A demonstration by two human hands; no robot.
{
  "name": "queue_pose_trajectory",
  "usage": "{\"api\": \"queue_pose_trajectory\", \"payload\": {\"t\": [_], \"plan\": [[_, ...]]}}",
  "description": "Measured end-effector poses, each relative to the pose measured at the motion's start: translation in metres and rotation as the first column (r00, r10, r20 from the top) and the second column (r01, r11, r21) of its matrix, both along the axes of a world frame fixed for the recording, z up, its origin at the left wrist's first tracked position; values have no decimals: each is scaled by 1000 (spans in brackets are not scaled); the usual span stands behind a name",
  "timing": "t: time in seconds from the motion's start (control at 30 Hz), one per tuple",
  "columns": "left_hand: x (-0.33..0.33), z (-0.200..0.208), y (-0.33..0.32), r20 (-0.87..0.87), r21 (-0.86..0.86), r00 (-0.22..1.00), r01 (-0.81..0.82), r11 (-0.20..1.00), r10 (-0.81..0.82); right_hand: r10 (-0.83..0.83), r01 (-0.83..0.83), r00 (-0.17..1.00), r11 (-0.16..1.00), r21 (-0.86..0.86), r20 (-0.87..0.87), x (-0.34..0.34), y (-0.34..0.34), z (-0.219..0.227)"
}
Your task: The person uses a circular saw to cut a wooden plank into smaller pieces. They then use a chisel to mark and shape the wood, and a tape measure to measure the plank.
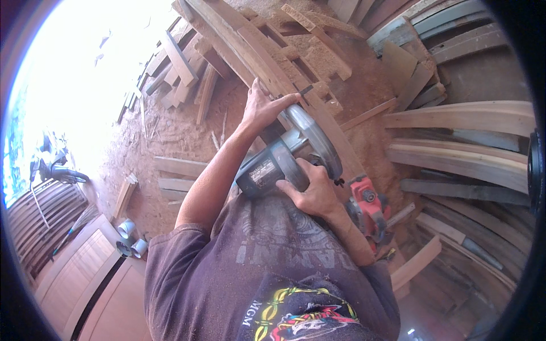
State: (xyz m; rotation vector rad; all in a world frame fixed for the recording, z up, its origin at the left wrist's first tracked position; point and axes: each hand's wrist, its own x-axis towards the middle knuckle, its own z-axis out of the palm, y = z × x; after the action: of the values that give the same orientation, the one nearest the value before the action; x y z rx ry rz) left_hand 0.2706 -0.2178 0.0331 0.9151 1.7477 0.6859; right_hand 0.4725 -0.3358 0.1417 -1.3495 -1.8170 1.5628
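Note:
A circular saw (pixel 267 170) with a dark motor body and silver blade guard rests on a long wooden plank (pixel 264 48), close in front of my shirt. My right hand (pixel 315 190) is closed around the saw's rear handle. Ahead of the guard, my left hand (pixel 264 108) lies at the plank's edge, thumb and forefinger stretched apart; its other fingers are partly hidden. The thumb tip reaches the front of the saw, near a small dark bar (pixel 306 90). The blade is hidden by the guard. Right of the saw, a red power tool (pixel 368 204) sits on the plank.
Offcuts (pixel 179 59) are heaped at the far left on the sawdust-covered floor (pixel 187 133). Long boards (pixel 460 162) are stacked at the right. Wooden panels (pixel 85 267) stand at the lower left, near white pipe-like pieces (pixel 126 228). Slotted timber (pixel 290 51) lies beyond the plank.

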Motion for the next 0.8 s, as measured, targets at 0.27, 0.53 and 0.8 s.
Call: {"api": "queue_pose_trajectory", "payload": {"t": [0.27, 0.53, 0.8], "plan": [[-10, -22, 8, 39, 48, 999, -12, 999, 10, -12, 12, 999, 1000, -3, -34, -8, 6, -1], [-17, -6, 12, -19, 14, 1000, 6, 1000, -6, 5, -5, 1000, 1000, 8, -27, -15, 13, -2], [-22, 18, 19, -3, -25, 1000, 11, 1000, -11, 0, 2, 1000, 998, 66, -29, -23, 18, -5]]}}
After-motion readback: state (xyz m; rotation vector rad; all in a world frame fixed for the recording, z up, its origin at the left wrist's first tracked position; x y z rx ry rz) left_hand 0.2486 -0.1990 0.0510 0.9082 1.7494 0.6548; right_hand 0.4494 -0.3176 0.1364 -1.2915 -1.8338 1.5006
